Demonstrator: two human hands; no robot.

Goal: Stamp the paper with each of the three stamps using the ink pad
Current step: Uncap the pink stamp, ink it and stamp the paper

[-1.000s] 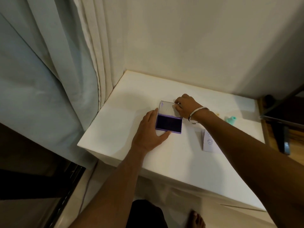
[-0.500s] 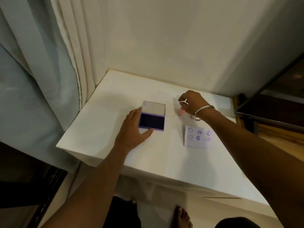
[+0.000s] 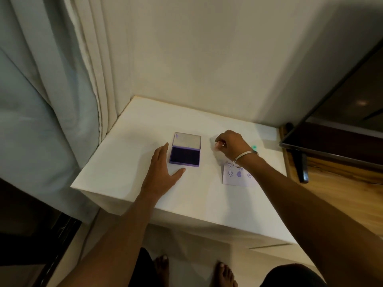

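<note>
Our left hand (image 3: 160, 175) lay flat and empty beside the shiny purple ink pad (image 3: 185, 151) on the smooth white tabletop (image 3: 128, 158); our right hand (image 3: 232, 146) pinched a small pink stamp (image 3: 218, 144).

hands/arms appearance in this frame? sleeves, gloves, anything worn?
Both forearms are bare to the frame edge: no sleeves, no gloves. The right hand has a thin, plain silver-coloured bangle at the wrist. The left hand shows no ring, watch or band. No markings visible on either arm.

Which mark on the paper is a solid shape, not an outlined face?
The heart mid-paper: filled purple, while the marks around it are outlined round faces.
</note>
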